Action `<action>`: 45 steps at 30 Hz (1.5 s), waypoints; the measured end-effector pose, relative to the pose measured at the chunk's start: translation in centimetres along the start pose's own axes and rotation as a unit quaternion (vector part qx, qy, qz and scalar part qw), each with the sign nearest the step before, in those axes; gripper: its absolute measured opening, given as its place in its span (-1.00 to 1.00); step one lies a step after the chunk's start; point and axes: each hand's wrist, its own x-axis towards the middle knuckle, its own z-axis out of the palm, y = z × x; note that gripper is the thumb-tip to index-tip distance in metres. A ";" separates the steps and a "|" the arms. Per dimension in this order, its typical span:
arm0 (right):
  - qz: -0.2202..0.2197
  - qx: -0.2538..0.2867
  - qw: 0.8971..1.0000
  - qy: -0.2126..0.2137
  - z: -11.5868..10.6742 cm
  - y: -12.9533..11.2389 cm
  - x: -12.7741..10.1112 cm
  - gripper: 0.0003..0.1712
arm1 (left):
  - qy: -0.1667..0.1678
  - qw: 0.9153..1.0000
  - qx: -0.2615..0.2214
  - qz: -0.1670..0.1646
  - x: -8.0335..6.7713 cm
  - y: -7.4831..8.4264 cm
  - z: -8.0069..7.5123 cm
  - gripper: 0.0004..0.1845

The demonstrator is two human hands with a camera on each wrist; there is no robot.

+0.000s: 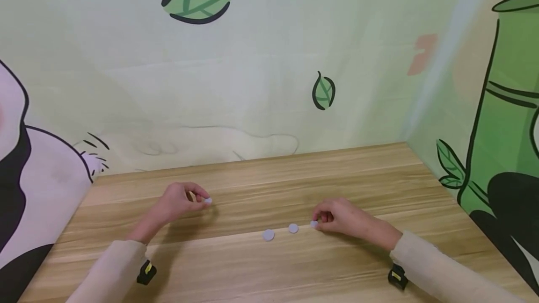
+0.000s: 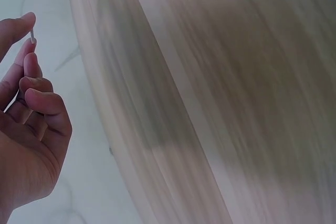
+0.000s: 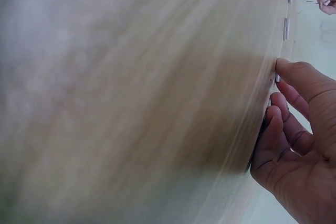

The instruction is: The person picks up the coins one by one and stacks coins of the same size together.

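Between the thumb and forefinger of my left hand (image 1: 178, 201) is a small white disc (image 1: 208, 200), held above the table on the left. The left wrist view shows that disc (image 2: 32, 36) edge-on at the fingertips, the other fingers curled below. My right hand (image 1: 343, 219) rests low at the tabletop and pinches another white disc (image 1: 314, 224), mostly covered by its fingertips in the right wrist view. Just left of it, a white disc (image 1: 293, 228) lies flat on the wood, and a slightly larger-looking disc (image 1: 268, 235) lies further left. The three form a loose row.
The wood-grain table (image 1: 236, 275) meets a pale printed backdrop (image 1: 269, 60) along its far edge. Printed leaves and a green bamboo stalk (image 1: 505, 106) decorate it. A black wrist-worn device (image 1: 146, 272) hangs at the left sleeve, another (image 1: 397, 277) at the right.
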 end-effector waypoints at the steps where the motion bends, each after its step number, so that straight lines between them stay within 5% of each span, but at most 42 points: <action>1: 0.001 0.000 1.000 0.001 0.0 0.0 0.0 -0.93 | 0.000 1.000 -0.002 0.003 0.0 0.2 0.2 -0.85; 19: 0.001 -0.005 1.000 -0.002 -0.4 0.1 0.1 -0.93 | -0.023 0.997 -0.032 0.070 0.6 4.8 3.8 -0.85; 45: 0.005 0.023 1.000 0.018 0.2 0.1 0.0 -0.93 | -0.086 0.984 -0.048 0.151 2.9 13.1 12.1 -0.87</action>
